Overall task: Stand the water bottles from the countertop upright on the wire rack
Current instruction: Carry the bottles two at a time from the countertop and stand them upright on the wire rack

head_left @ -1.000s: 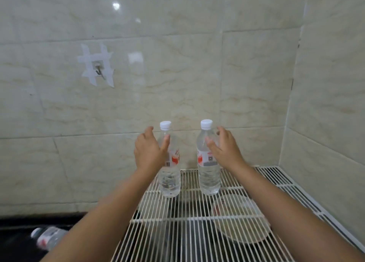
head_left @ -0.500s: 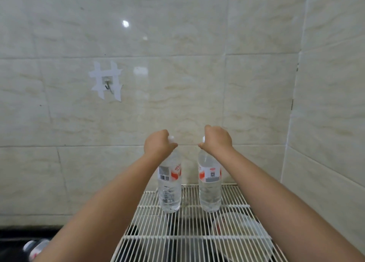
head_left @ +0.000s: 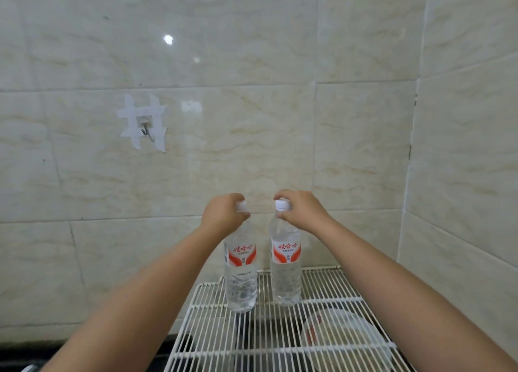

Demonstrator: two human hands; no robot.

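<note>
Two clear water bottles with red and white labels stand upright side by side at the back of the white wire rack (head_left: 322, 341). My left hand (head_left: 224, 216) grips the white cap and neck of the left bottle (head_left: 240, 276). My right hand (head_left: 301, 210) pinches the white cap of the right bottle (head_left: 286, 273). Both labels face me.
Beige tiled walls close in behind and on the right of the rack. A taped metal hook (head_left: 144, 128) sits on the back wall at the left. A round pale plate (head_left: 344, 332) lies under the rack wires. The dark countertop (head_left: 33, 355) shows at lower left.
Both hands rose from the bottles' bodies to their caps. The bottles have turned so their labels face me. The camera has tilted up, and the bottle lying on the countertop has left the view.
</note>
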